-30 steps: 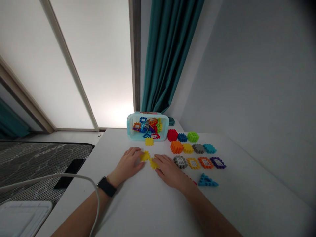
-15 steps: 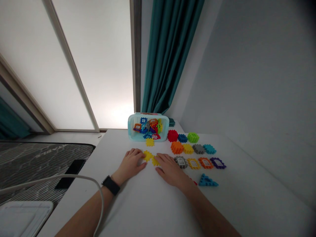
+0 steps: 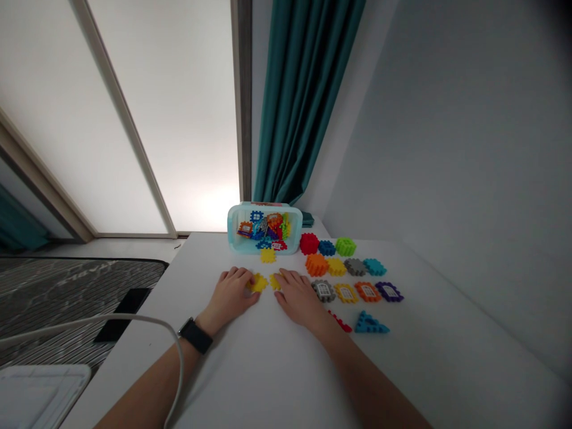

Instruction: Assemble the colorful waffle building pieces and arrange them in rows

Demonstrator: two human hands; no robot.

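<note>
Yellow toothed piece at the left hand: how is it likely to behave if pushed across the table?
The yellow piece looks like moulded plastic, so probably stiff and light. Seemingly flat on the smooth-looking white table, it should slide rather than roll. Its toothed edge might catch.

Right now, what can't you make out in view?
All in the head view:
Left yellow piece: outer edge, under the left hand.
Right yellow piece: outer part, under the right hand.
Red piece: part behind the right forearm.
White object: cut off by the left edge.
</note>
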